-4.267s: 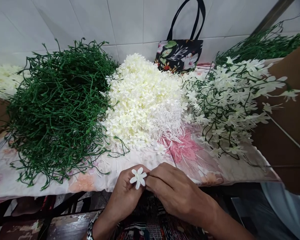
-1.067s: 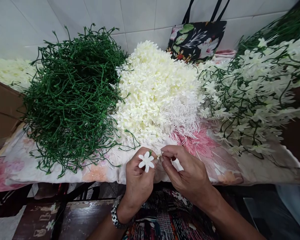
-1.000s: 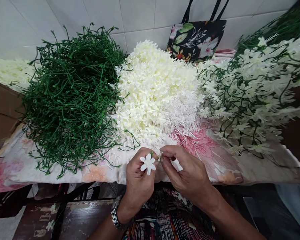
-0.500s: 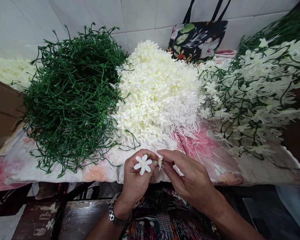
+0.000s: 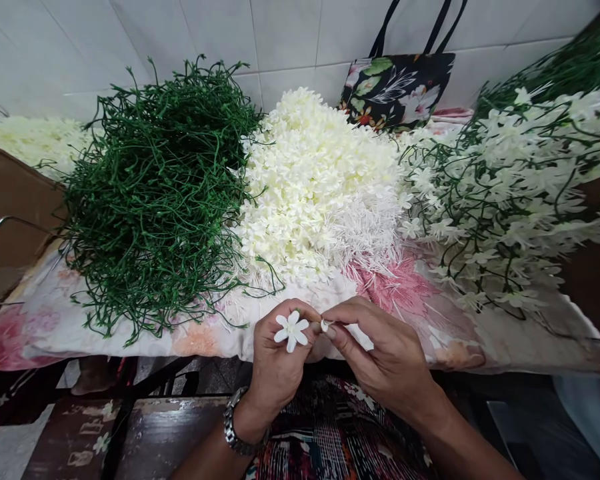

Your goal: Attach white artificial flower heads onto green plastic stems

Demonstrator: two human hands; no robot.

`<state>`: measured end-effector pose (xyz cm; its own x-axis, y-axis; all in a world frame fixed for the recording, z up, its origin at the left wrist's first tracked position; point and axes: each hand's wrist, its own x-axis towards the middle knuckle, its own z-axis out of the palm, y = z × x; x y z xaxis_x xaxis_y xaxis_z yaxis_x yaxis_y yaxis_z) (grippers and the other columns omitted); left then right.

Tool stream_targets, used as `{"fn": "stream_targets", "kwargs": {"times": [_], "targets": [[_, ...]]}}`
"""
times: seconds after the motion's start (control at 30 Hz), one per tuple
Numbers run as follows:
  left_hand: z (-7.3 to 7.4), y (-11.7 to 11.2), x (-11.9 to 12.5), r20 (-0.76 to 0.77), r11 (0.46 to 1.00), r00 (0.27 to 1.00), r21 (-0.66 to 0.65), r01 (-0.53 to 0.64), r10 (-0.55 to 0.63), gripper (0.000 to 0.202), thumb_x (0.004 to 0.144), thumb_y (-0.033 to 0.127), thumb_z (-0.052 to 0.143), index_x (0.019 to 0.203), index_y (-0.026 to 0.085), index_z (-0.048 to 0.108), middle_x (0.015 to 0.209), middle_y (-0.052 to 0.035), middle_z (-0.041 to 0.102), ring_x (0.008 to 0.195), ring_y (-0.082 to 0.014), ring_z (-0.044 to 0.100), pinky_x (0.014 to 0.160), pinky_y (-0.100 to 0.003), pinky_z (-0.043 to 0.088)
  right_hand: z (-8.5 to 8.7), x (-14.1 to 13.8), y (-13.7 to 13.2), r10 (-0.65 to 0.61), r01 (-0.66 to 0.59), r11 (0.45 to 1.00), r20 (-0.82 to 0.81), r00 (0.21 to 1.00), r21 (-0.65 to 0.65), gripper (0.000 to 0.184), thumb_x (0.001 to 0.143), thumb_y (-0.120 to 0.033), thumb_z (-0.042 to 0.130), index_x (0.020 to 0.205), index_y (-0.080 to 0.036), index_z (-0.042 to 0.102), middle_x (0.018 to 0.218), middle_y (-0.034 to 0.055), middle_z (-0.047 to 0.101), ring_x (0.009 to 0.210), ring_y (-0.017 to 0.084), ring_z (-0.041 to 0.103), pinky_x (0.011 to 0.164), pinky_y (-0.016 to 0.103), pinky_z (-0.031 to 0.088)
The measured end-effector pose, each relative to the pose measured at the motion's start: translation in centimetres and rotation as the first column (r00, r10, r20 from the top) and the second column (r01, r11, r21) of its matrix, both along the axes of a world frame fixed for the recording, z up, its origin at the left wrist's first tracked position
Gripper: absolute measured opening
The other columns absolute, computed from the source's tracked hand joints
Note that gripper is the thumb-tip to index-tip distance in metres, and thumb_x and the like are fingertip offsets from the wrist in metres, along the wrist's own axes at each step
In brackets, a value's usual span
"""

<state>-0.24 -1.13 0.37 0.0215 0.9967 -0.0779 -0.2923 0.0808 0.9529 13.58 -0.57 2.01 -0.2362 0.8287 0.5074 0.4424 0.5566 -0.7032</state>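
My left hand (image 5: 277, 360) is closed round a small white artificial flower (image 5: 291, 330) that stands up between its fingers. My right hand (image 5: 380, 353) pinches a tiny white piece (image 5: 325, 325) right beside that flower, fingertips of both hands almost touching. Both hands hover at the front edge of a table covered by a floral cloth (image 5: 405, 293). Just beyond them lies a heap of cream flower heads (image 5: 320, 180) with a patch of white plastic spikes (image 5: 370, 227) at its right.
A big tangle of green plastic stems (image 5: 155, 187) fills the left of the table. Finished sprays of white flowers on green stems (image 5: 505, 180) lie at the right. A black floral bag (image 5: 397, 87) leans on the tiled wall. Brown cardboard (image 5: 10, 200) stands at the left.
The hands stay together at the table's edge; the flower in my left hand has turned slightly and my right fingertips have shifted at its side. The view has drifted a little.
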Motion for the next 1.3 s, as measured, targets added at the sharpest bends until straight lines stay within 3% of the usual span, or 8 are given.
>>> {"fn": "stream_targets", "kwargs": {"times": [0.13, 0.27, 0.37, 0.5, 0.83, 0.97, 1.17, 1.3], "targets": [[-0.1, -0.2, -0.5, 0.067, 0.993, 0.992, -0.052, 0.106, -0.103, 0.016, 0.078, 0.03, 0.061, 0.082, 0.016, 0.067, 0.071, -0.0023, 0.059, 0.055, -0.0085, 0.041, 0.049, -0.02, 0.033, -0.1, 0.5, 0.0, -0.046, 0.046, 0.998, 0.001, 0.999, -0.037, 0.008, 0.084, -0.01, 0.051, 0.082, -0.016, 0.055, 0.067, -0.0003, 0.057, 0.06, 0.009, 0.053, 0.054, 0.02, 0.043], [0.2, 0.0, -0.6, 0.045, 0.988, 0.991, -0.082, 0.129, -0.126, 0.015, 0.076, 0.029, 0.062, 0.075, 0.015, 0.067, 0.064, -0.0006, 0.056, 0.049, -0.0067, 0.035, 0.045, -0.02, 0.03, 0.0, 1.2, 0.2, -0.078, 0.074, 0.99, -0.029, 0.997, -0.117, 0.007, 0.084, -0.013, 0.053, 0.079, -0.018, 0.055, 0.067, -0.0024, 0.056, 0.058, 0.007, 0.052, 0.053, 0.017, 0.041], [0.5, 0.3, -0.5, -0.048, 0.992, 0.991, -0.008, 0.125, -0.125, 0.014, 0.076, 0.026, 0.062, 0.068, 0.015, 0.067, 0.058, 0.0, 0.053, 0.049, -0.0083, 0.04, 0.046, -0.02, 0.032, 0.5, 1.6, 0.4, -0.055, 0.045, 0.984, -0.056, 0.997, -0.17, 0.007, 0.085, -0.016, 0.053, 0.079, -0.018, 0.055, 0.067, -0.0025, 0.056, 0.06, 0.007, 0.053, 0.055, 0.017, 0.042], [1.3, 0.8, -0.7, -0.213, 0.966, 0.968, 0.193, 0.172, -0.129, 0.016, 0.076, 0.026, 0.062, 0.067, 0.017, 0.07, 0.059, -0.0017, 0.056, 0.054, -0.0117, 0.049, 0.05, -0.022, 0.038, 1.5, 2.1, 0.7, 0.03, -0.042, 0.978, -0.062, 0.998, -0.204, 0.007, 0.086, -0.016, 0.052, 0.081, -0.019, 0.055, 0.068, -0.0022, 0.058, 0.062, 0.008, 0.054, 0.057, 0.019, 0.043], [1.8, 1.1, -0.9, -0.479, 0.91, 0.869, 0.295, 0.29, -0.121, 0.02, 0.075, 0.009, 0.054, 0.07, 0.019, 0.071, 0.056, -0.0004, 0.048, 0.055, -0.0128, 0.046, 0.049, -0.023, 0.035, 2.3, 2.6, 1.1, 0.17, -0.158, 0.975, 0.067, 0.983, -0.159, 0.011, 0.085, -0.01, 0.051, 0.079, -0.018, 0.056, 0.068, -0.0007, 0.057, 0.063, 0.009, 0.054, 0.056, 0.02, 0.042], [1.6, 1.1, -1.0, -0.504, 0.897, 0.856, 0.32, 0.306, -0.112, 0.024, 0.075, 0.005, 0.049, 0.072, 0.018, 0.069, 0.057, -0.0003, 0.047, 0.056, -0.0132, 0.046, 0.049, -0.024, 0.034, 2.1, 2.6, 1.1, 0.179, -0.162, 0.975, 0.109, 0.978, -0.151, 0.012, 0.085, -0.01, 0.049, 0.08, -0.017, 0.057, 0.068, 0.0001, 0.056, 0.063, 0.009, 0.052, 0.056, 0.021, 0.04], [1.3, 1.6, -0.8, -0.562, 0.882, 0.818, 0.314, 0.351, -0.125, 0.025, 0.065, -0.001, 0.042, 0.061, 0.016, 0.06, 0.055, 0.0016, 0.04, 0.055, -0.0123, 0.041, 0.049, -0.024, 0.03, 1.9, 2.5, 1.2, 0.145, -0.126, 0.986, 0.194, 0.97, -0.107, 0.015, 0.087, -0.01, 0.046, 0.08, -0.016, 0.057, 0.069, 0.0017, 0.056, 0.064, 0.011, 0.051, 0.058, 0.022, 0.04], [0.9, 1.8, -0.5, -0.53, 0.901, 0.833, 0.27, 0.34, -0.156, 0.024, 0.06, 0.0, 0.04, 0.056, 0.016, 0.056, 0.054, 0.0024, 0.036, 0.053, -0.0113, 0.038, 0.047, -0.023, 0.028, 1.4, 2.4, 1.4, 0.135, -0.118, 0.989, 0.223, 0.965, -0.088, 0.017, 0.087, -0.01, 0.044, 0.077, -0.016, 0.056, 0.067, 0.0018, 0.055, 0.062, 0.011, 0.049, 0.056, 0.023, 0.039]]}}
